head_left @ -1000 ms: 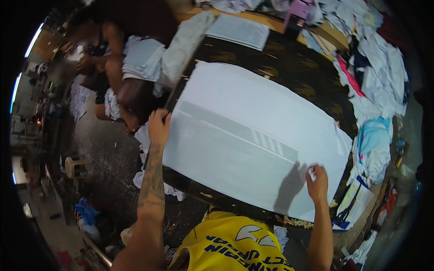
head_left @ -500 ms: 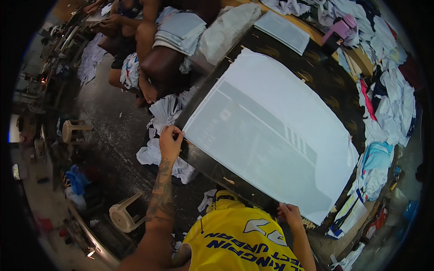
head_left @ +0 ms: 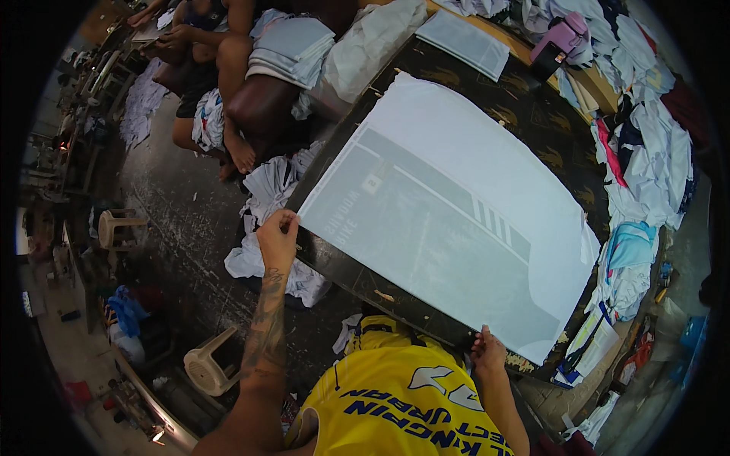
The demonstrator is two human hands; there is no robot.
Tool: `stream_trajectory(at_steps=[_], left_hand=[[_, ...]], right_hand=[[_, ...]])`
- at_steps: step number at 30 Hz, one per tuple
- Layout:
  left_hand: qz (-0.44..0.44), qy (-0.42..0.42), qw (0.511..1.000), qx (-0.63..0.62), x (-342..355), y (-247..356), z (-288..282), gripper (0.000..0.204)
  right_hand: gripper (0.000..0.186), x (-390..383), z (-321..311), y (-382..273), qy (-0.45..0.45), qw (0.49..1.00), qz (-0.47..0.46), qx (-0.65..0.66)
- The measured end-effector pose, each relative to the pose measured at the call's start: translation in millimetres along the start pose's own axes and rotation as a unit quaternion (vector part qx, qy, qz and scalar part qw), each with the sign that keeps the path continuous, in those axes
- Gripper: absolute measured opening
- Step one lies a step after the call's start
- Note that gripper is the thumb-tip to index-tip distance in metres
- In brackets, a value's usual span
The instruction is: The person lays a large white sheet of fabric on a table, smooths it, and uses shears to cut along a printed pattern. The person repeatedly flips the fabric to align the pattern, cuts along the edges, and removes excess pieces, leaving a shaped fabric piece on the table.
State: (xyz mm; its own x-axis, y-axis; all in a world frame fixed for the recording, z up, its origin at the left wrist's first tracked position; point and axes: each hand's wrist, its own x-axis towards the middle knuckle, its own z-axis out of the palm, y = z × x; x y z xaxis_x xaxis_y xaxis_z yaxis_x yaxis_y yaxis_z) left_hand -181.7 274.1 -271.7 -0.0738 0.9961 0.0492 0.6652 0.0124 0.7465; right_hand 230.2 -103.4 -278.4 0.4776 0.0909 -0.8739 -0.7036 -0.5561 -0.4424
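A large fabric panel (head_left: 433, 228), pale grey with white stripes and white margins, lies flat on a dark patterned table (head_left: 532, 140). My left hand (head_left: 278, 239) is at the panel's left corner, thumb and fingers pinched together at its edge. Farther right, my right hand (head_left: 488, 353) is at the near edge, fingers curled and one fingertip touching the border. The fabric looks smooth and taut between my hands. Its far side has a curved outline.
Stacked folded panels (head_left: 464, 44) rest at the table's far edge beside a purple object (head_left: 563, 36). Heaped garments (head_left: 646, 163) line the right side. A seated person (head_left: 220, 68) is at the far left. Plastic stools (head_left: 209, 365) stand on the floor, left.
The panel appears slightly shifted left and up in view, with most of the scene shifting too. My right hand's fingers have curled more at the near edge; my left stays at the corner.
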Motion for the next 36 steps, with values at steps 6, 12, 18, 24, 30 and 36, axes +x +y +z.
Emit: stream_trajectory(at_steps=[6,12,18,24,30,36], left_hand=[[0.013,0.003,0.995,0.099,0.8,-3.1,42.3,0.046],[0.21,-0.086,0.908,0.353,9.0,34.6,97.4,0.08],[0.219,-0.089,0.868,0.437,-16.6,115.5,135.6,0.078],[0.523,-0.405,0.748,0.052,-203.0,248.3,275.1,0.06],[0.58,-0.452,0.675,0.07,-307.7,382.4,411.8,0.029],[0.542,-0.508,0.669,0.014,-334.7,401.8,387.5,0.026]], right_hand=[[0.043,-18.4,0.9,-10.9,-0.004,0.997,-0.033,-0.066],[0.053,-17.5,-104.7,-62.7,0.199,0.751,-0.43,-0.46],[0.06,35.3,-275.4,-66.3,0.409,0.74,-0.35,-0.402],[0.055,77.6,-316.7,-21.3,0.394,0.778,-0.373,-0.316],[0.038,73.8,-349.5,-78.7,0.323,0.791,-0.329,-0.403],[0.04,37.7,-394.4,-61.4,0.079,0.975,-0.168,-0.119]])
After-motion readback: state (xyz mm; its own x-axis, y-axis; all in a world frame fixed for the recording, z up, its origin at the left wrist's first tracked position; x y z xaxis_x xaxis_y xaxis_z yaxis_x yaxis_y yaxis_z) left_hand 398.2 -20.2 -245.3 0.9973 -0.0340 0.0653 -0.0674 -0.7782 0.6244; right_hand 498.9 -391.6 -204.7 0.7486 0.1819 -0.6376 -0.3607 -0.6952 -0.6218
